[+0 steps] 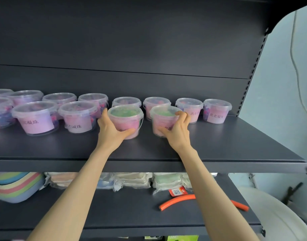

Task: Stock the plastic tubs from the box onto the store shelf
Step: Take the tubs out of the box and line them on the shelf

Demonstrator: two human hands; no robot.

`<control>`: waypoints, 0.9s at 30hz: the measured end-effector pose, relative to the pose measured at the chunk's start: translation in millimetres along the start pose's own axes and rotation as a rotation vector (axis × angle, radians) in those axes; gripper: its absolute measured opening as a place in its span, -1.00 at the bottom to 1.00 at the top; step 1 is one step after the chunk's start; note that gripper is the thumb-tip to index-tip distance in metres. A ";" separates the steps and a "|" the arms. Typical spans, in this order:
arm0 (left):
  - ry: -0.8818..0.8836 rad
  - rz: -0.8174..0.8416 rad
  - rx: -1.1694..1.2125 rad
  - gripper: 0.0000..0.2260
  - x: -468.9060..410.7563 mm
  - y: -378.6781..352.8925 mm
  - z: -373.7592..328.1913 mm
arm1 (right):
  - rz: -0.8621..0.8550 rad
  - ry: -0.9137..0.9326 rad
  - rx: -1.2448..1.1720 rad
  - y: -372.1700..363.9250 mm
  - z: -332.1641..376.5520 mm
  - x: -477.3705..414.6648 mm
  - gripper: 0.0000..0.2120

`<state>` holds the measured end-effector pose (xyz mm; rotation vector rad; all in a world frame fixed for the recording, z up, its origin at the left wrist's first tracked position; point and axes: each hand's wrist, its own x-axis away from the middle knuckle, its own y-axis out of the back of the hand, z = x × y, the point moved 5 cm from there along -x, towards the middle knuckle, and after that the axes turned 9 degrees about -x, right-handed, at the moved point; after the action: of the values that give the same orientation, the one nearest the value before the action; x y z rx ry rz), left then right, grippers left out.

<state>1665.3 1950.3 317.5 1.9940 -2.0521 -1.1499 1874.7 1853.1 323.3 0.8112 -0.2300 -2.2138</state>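
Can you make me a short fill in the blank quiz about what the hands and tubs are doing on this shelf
1. Each of the two hands, the left hand and the right hand, grips one plastic ____.
2. The tub in the left hand shows a ____ colour under its clear lid.
3. The two held tubs sit in the ____ row, with the tub in the right hand nearer the shelf's right end.
4. On the lower shelf lies a curved ____ hose.

Missing words: tub; green; front; orange
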 end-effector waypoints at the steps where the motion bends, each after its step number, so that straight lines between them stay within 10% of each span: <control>1: 0.045 0.030 0.031 0.04 -1.8 -1.3 3.6 | 0.023 -0.019 -0.038 -1.4 -3.2 -0.9 -0.19; 5: 0.115 0.105 -0.001 -0.11 -3.7 -5.8 10.6 | 0.124 -0.102 0.069 -8.1 -10.7 0.0 0.12; 17: 0.175 0.255 -0.288 -0.04 5.6 -7.7 5.6 | 0.136 -0.141 0.221 -3.6 0.9 10.4 0.06; 27: -0.140 0.083 -0.345 -0.80 75.5 48.5 -7.2 | 0.138 -0.070 0.376 23.8 43.4 93.8 -0.75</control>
<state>1616.1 1874.9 315.1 1.6953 -1.8176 -1.5412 1813.8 1766.3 321.5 0.8861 -0.7308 -2.0985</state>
